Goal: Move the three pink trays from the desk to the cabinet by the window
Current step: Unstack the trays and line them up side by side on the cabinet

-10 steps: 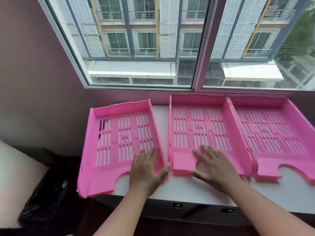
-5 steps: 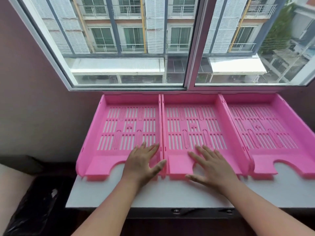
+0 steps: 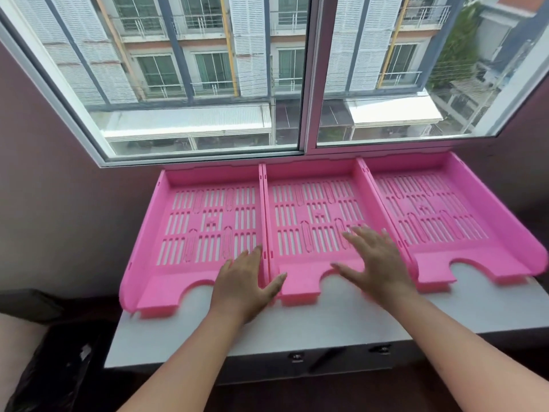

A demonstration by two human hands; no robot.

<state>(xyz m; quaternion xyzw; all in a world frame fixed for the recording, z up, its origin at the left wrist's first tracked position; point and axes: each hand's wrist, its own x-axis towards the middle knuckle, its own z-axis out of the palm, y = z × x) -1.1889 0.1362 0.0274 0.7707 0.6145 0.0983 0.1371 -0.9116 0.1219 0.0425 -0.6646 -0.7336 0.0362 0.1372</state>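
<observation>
Item 1, nearest: cabinet top point(image 3: 297, 331), white, with dark hardware on its front face below the edge; a black bag point(image 3: 50, 373) sits low at the left.

Item 2: left hand point(image 3: 246, 285), flat, fingers spread wide, gripping nothing. It lies across the seam between the left tray point(image 3: 208, 224) and the middle tray point(image 3: 312, 215), thumb pointing onto the middle tray's front lip.

Item 3: right hand point(image 3: 375, 264), likewise flat and spread, holding nothing, blurred; whether it presses on the middle tray's slotted floor or hovers just above it cannot be told.

Item 4: three pink trays in one row, side walls touching, back walls against the sill. The right tray point(image 3: 439, 215) lies beside the right hand, untouched.

Change noted: a second ago the left tray sat skewed, apart from the middle one and overhanging the cabinet's left edge; it is now squared up, closed against its neighbour and pushed back.

Judgement: all three trays are on the cabinet; the task looks finished bar final straightening.

Item 5, farthest: window point(image 3: 306, 84), buildings beyond.
</observation>
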